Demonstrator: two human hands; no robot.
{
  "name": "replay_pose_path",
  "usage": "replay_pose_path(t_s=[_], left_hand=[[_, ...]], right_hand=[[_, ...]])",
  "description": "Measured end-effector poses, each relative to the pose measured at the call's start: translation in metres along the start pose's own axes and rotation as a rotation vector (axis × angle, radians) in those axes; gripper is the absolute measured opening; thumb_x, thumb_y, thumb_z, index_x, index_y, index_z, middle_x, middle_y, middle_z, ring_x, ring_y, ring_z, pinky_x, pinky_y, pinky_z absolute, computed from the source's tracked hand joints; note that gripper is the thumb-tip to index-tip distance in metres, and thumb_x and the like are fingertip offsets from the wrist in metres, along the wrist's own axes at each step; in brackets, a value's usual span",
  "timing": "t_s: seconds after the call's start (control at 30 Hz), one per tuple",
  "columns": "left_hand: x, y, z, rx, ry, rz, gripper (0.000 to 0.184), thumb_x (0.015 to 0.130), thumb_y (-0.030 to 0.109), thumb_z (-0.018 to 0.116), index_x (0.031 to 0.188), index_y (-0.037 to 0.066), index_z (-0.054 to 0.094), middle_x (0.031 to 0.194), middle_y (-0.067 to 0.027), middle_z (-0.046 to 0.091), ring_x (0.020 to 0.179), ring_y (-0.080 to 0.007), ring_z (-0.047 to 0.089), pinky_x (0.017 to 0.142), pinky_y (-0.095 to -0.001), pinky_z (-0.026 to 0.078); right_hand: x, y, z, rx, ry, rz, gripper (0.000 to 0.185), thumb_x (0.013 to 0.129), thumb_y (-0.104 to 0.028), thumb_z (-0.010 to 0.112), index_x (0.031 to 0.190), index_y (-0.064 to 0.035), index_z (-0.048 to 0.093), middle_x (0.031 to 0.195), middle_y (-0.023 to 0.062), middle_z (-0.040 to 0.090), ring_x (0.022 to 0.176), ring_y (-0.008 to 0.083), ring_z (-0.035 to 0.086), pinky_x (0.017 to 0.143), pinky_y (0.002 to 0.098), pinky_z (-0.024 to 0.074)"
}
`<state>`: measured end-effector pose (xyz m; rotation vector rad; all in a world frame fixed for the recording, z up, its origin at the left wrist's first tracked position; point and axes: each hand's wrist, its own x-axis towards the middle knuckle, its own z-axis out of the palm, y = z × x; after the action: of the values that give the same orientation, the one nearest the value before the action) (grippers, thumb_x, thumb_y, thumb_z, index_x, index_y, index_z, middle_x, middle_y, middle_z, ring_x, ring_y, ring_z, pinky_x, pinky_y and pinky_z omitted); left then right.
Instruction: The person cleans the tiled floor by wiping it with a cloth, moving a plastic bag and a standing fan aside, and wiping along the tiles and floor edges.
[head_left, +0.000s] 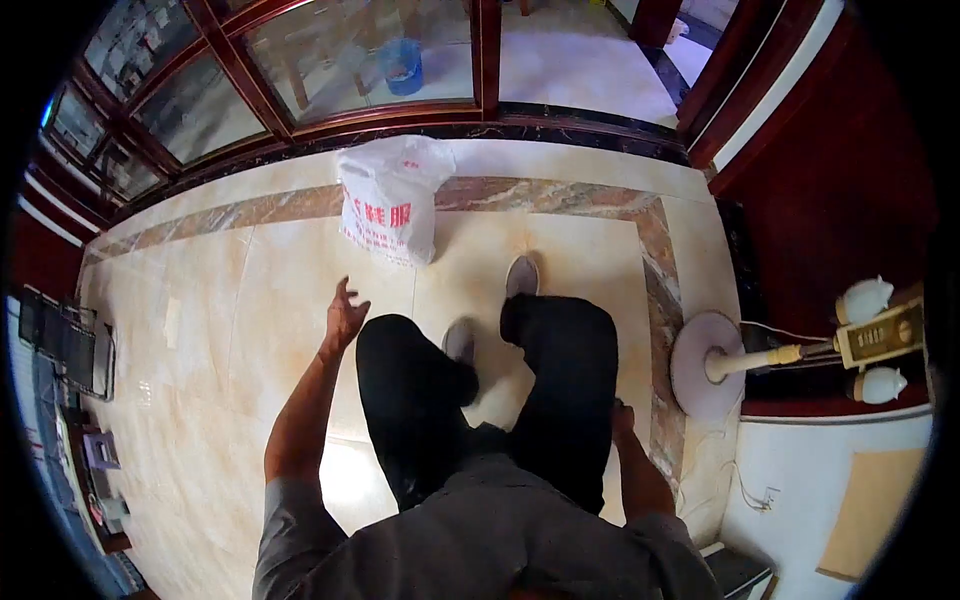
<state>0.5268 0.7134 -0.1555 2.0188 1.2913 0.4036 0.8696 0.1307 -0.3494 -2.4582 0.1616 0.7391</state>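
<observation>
My left hand [346,318] is held out over the tiled floor beside my left knee, fingers apart, with nothing in it. A white plastic bag [388,205] with red printed characters stands upright on the floor a little ahead of that hand, not touching it. By the outer side of my right thigh is my right hand [624,415], mostly hidden by the dark trouser leg, so its fingers and anything in them cannot be made out.
A glass-paned partition [375,112] runs along the front, with a blue bin [401,68] behind it. On the right stands a round-based stand [690,365] near a wall lamp [882,338]. A folding chair [68,335] and a purple stool [100,450] are at the left.
</observation>
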Motion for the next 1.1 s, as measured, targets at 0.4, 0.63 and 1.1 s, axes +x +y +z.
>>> replay_pose_path(t_s=[0.4, 0.63, 1.1], left_hand=[[0.293, 0.096, -0.02, 1.03, -0.116, 0.661, 0.035, 0.084, 0.01, 0.058, 0.119, 0.013, 0.065, 0.104, -0.0188, 0.069, 0.107, -0.0356, 0.064, 0.11, -0.0509, 0.037], [0.284, 0.062, -0.076, 0.613, -0.284, 0.468, 0.022, 0.087, 0.025, 0.065, 0.095, 0.005, 0.067, 0.088, -0.0213, 0.068, 0.087, -0.0424, 0.066, 0.075, -0.0515, 0.053], [-0.003, -0.084, -0.211, 0.263, 0.206, -0.248, 0.033, 0.094, 0.025, 0.063, 0.078, -0.003, 0.059, 0.063, -0.0112, 0.051, 0.061, -0.0178, 0.046, 0.056, -0.0403, 0.04]], right_hand=[[0.105, -0.012, 0.039, -0.007, -0.069, 0.015, 0.05, 0.092, -0.045, 0.057, 0.119, -0.0024, 0.062, 0.11, 0.0209, 0.066, 0.101, 0.0365, 0.065, 0.085, 0.0469, 0.0511], [0.105, -0.175, 0.043, -0.12, -0.115, -0.01, 0.053, 0.09, -0.045, 0.059, 0.123, -0.0035, 0.059, 0.113, 0.0204, 0.066, 0.104, 0.0369, 0.064, 0.088, 0.0471, 0.0509], [0.166, -0.22, 0.076, -0.22, -0.218, -0.259, 0.061, 0.085, -0.044, 0.065, 0.13, -0.0056, 0.053, 0.121, 0.0193, 0.064, 0.109, 0.0378, 0.063, 0.094, 0.0477, 0.0505]])
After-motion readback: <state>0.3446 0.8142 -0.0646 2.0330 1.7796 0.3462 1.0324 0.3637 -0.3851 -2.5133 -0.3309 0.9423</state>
